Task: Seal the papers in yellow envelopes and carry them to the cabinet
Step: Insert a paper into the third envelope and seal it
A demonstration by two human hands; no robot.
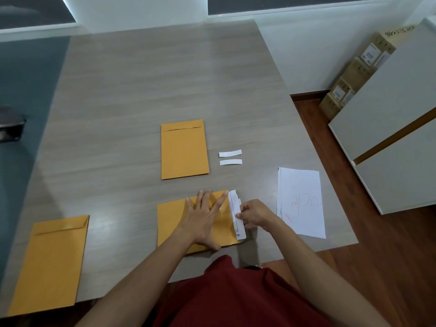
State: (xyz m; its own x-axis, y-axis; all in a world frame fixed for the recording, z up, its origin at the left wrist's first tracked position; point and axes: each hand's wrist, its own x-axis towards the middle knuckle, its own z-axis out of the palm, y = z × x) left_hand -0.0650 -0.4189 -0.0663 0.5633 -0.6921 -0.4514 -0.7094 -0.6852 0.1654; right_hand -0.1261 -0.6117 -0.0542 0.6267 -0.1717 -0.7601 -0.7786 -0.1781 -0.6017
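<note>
Near yellow paper envelope pinned by flat, spread left hand; right hand pinches white papers — to be slid in squarely.

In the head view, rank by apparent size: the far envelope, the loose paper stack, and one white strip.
1. Far envelope and paper stack: near alike, and the stack sits closer, so unranked.
2. White strip, clearly smallest.
</note>
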